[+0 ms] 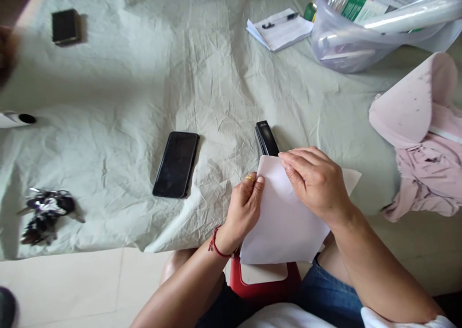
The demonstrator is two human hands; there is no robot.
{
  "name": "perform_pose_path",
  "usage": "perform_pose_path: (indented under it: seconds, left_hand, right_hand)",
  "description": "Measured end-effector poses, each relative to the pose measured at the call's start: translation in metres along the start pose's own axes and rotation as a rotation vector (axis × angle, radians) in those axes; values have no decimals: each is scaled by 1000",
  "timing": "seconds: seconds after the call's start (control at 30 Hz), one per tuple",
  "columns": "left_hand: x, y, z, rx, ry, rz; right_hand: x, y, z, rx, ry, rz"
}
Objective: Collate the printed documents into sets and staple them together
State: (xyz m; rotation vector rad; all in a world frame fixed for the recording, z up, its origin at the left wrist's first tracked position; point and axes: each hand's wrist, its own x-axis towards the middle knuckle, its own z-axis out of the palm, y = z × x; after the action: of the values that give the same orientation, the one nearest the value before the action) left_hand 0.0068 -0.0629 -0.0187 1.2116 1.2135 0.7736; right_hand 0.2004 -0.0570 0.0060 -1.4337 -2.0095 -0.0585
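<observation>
Paper (285, 227) at the frame's lower centre is pinched by the left hand (246, 203); the right hand (317, 181) covers its upper edge, fingers together, grip unclear.

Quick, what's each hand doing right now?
Left hand: closed, holding the white paper by its left edge.
Right hand: laid over the paper's upper part; whether its grip is closed cannot be told.

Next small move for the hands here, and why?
I'd probably square up the paper before using the stapler: a white corner juts out beyond the right hand, so the edges may not line up. The left hand already grips the left edge, the right lies over the upper right, and the stapler sits just past the far edge.
</observation>
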Motion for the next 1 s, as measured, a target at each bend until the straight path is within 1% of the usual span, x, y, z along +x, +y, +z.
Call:
perform_pose_path:
  seconds: [0.07,0.2,0.33,0.5,0.57,0.7,0.77,0.9,1.0]
  left_hand:
    - [1,-1,2,5,7,20]
    - [2,-4,3,38,26,71]
    - [2,-6,4,83,30,123]
    - [4,-7,5,133,55,173]
    - [3,-7,6,143,64,189]
    - [2,-7,6,148,65,190]
    - [2,-7,6,157,63,181]
    - [2,-5,7,172,63,183]
    - [2,-4,8,177,81,188]
  right_hand:
    - [0,-1,1,-7,19,10]
    - [-1,-1,1,7,-10,-13]
    - [0,-3,2,1,13,-4]
    - [2,-6,2,39,-9,-77]
    - [2,-5,3,55,-13,-81]
    - [2,-1,8,38,33,-33]
    - [1,0,11,31,44,-32]
    - [0,-1,13,1,47,-47]
    - [1,-3,15,21,29,-31]
